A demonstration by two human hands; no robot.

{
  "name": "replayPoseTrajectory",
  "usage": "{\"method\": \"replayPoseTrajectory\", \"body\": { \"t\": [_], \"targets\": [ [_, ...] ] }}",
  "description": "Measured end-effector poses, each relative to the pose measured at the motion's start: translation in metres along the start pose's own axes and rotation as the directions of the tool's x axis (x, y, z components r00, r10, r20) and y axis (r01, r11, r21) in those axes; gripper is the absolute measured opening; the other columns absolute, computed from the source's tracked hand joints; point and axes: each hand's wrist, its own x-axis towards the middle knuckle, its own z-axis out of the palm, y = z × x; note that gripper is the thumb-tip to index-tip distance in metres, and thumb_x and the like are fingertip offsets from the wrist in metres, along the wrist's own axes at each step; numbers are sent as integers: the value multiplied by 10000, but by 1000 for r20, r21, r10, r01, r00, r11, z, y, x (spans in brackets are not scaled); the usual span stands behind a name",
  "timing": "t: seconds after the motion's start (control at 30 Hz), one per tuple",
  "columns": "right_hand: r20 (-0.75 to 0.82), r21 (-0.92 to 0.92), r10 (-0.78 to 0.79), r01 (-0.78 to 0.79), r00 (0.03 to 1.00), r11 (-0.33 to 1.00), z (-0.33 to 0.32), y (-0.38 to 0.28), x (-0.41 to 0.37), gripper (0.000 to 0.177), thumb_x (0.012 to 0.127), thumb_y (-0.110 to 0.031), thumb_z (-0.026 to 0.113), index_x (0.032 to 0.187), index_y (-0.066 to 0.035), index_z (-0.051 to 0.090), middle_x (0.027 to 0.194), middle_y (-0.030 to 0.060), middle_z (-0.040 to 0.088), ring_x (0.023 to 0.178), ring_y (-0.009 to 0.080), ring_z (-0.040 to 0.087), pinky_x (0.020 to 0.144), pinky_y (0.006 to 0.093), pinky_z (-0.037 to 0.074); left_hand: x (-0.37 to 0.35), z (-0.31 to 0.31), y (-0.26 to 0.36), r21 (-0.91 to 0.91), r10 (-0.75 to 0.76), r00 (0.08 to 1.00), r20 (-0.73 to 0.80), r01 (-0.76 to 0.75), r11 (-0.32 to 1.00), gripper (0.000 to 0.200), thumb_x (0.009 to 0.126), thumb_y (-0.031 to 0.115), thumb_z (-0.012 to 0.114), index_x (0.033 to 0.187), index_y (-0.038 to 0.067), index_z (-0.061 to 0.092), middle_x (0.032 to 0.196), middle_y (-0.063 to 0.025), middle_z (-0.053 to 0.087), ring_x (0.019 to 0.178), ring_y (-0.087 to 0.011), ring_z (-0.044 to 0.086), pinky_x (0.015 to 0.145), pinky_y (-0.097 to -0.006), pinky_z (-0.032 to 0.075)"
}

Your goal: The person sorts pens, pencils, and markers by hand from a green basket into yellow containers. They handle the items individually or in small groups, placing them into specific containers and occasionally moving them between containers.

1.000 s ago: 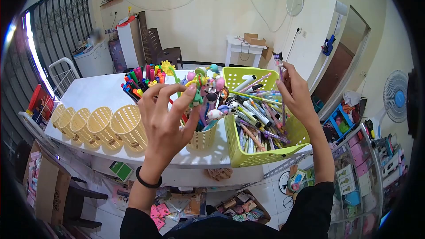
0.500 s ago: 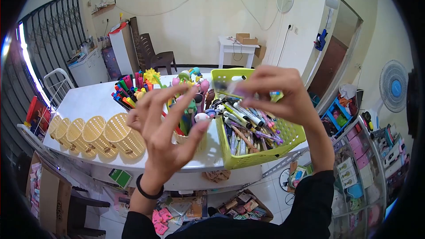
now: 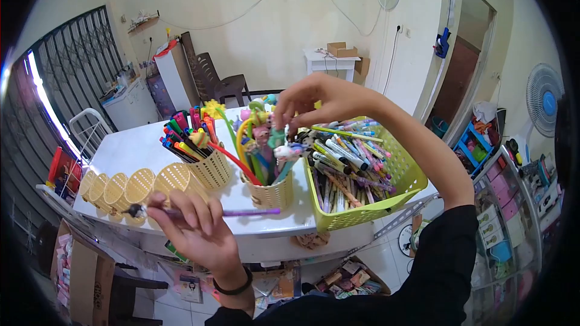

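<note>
While the left hand (image 3: pixel 208 242) grips a purple pen (image 3: pixel 251 212) crosswise, the perforated cup (image 3: pixel 270 197) stands beyond it, rightward.
The pen's dark topper (image 3: pixel 134 210) points left; the right hand (image 3: pixel 329 93) curls over the cup's figure-topped pens (image 3: pixel 287 152), its grip unclear.

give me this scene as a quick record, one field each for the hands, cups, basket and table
left hand: holds a slim purple pen with a dark topper
right hand: at the colourful character-topped pens, grip unclear
front cup: cream perforated plastic cup holding those pens
marker cup: similar cream cup with multicoloured markers
other cups: cream row at left
basket: lime-green plastic basket, full of assorted pens
table: white, smooth top
</note>
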Motion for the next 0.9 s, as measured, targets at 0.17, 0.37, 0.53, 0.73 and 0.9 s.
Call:
{"method": "replayPoseTrajectory", "body": {
  "t": [0.17, 0.37, 0.53, 0.73, 0.9],
  "targets": [
    [-84, -111, 35, -44, 996, 993, -22, 27, -10, 148, 652, -90, 526, 769, -64, 613, 662, 31, 589, 584, 88, 526, 505, 226, 392, -12, -12, -5, -5, -83, 989, -119, 83, 997, 226, 880, 325, 290, 896, 126, 397, 519, 29, 241, 368, -38, 164, 333, -162, 163],
    [-78, -823, 398, -285, 914, 492, -7, 83, -21, 147, 659, -56, 515, 785, -54, 590, 705, 102, 579, 639, 252, 556, 575, 346, 439, -22, -12, -15, -19, -248, 960, -131, 248, 969, 235, 878, 339, 288, 875, 129, 391, 526, 24, 256, 378, -38, 166, 337, -162, 151],
    [-137, -863, 418, -315, 898, 395, -2, 93, -23, 95, 628, -74, 545, 702, -36, 592, 707, 128, 574, 679, 281, 567, 593, 368, 452, -28, -16, -14, -13, -258, 953, -158, 259, 966, 238, 879, 336, 286, 864, 124, 394, 522, 22, 255, 376, -40, 162, 331, -162, 148],
    [-438, -860, 262, -486, 860, 157, -21, 37, -37, 67, 654, -82, 539, 670, -27, 574, 676, 128, 549, 649, 281, 541, 552, 371, 431, -32, -22, -11, -71, -318, 942, -106, 312, 948, 237, 878, 296, 310, 822, 85, 400, 523, 21, 272, 374, -37, 180, 325, -157, 145],
    [-576, -634, -146, -327, 804, 701, -2, -54, -57, 81, 670, -22, 543, 744, -23, 577, 587, 72, 513, 500, 194, 507, 458, 289, 412, -35, -14, -8, 45, -329, 943, -40, 331, 943, 168, 870, 234, 348, 828, 72, 367, 567, 21, 268, 385, -23, 172, 311, -156, 136]
  ]
}}
